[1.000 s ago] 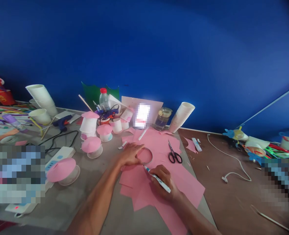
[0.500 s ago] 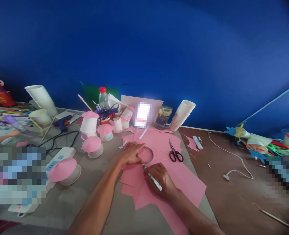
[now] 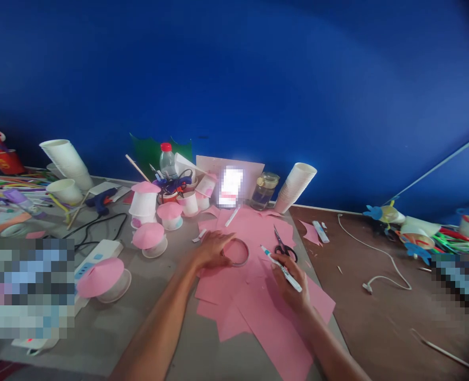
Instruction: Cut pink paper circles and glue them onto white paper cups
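My left hand [image 3: 214, 250] grips the left side of a thin greyish ring [image 3: 240, 263], which looks like a roll of tape and lies flat on pink paper [image 3: 272, 317]. Thumb and fingers rest on either side of its edge. To the right, my right hand [image 3: 292, 283] holds a white marker [image 3: 285, 271] with a blue band, tip pointing up and left, apart from the ring. Just beyond that hand lie black-handled scissors [image 3: 284, 247], partly covered by its fingers. Several overlapping pink sheets spread under both hands.
Paper cups with pink cone tops [image 3: 149, 236] stand left of my left arm, near a power strip [image 3: 99, 254] and a glue gun [image 3: 101, 198]. A lit phone [image 3: 231, 186], a glass jar [image 3: 264, 190] and stacked paper cups [image 3: 296, 186] stand at the back. A white cable [image 3: 377, 246] lies right.
My right hand has moved right with the marker, away from the ring's lower edge and towards the scissors. My left hand and the ring have stayed in place.
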Available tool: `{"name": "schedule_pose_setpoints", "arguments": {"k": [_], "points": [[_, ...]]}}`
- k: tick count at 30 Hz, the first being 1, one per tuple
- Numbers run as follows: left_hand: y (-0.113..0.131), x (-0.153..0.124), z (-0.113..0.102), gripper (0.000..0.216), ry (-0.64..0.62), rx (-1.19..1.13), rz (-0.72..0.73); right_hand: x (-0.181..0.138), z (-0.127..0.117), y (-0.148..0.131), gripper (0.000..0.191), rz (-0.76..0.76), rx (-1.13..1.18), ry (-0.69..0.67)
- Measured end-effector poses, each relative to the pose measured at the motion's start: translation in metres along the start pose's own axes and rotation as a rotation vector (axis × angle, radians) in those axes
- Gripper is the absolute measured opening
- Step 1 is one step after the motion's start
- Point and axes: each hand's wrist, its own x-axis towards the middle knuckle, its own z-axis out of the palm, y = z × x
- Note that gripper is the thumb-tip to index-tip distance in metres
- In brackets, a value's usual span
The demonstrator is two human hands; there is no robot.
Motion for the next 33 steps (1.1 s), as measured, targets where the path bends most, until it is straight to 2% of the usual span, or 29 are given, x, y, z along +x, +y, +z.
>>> {"name": "schedule_pose_setpoints", "arguments": {"k": [9, 13, 16, 21, 26, 31, 33], "points": [[-0.003, 0.002, 0.003, 0.091, -0.003, -0.006, -0.029, -0.003, 0.014, 0.002, 0.027, 0.233, 0.359, -0.003], [0.002, -0.001, -0.002, 0.091, -0.016, -0.036, -0.026, 0.002, 0.013, 0.002, 0.026, 0.252, 0.448, 0.037], [0.003, -0.002, -0.003, 0.091, -0.032, -0.05, -0.037, 0.007, 0.01, -0.003, 0.028, 0.261, 0.439, 0.006], [0.002, -0.001, -0.002, 0.091, -0.037, -0.069, -0.051, 0.02, 0.015, -0.01, 0.025, 0.11, 0.231, -0.133], [0.001, -0.002, 0.001, 0.09, -0.026, -0.075, -0.047, 0.037, 0.038, -0.009, 0.031, -0.087, -0.03, -0.268], [0.005, -0.004, 0.001, 0.086, 0.087, -0.053, -0.006, 0.043, 0.055, -0.011, 0.035, -0.174, -0.141, -0.369], [0.008, -0.005, -0.001, 0.086, 0.093, -0.046, -0.001, 0.043, 0.057, -0.014, 0.033, -0.193, -0.165, -0.393]]}}
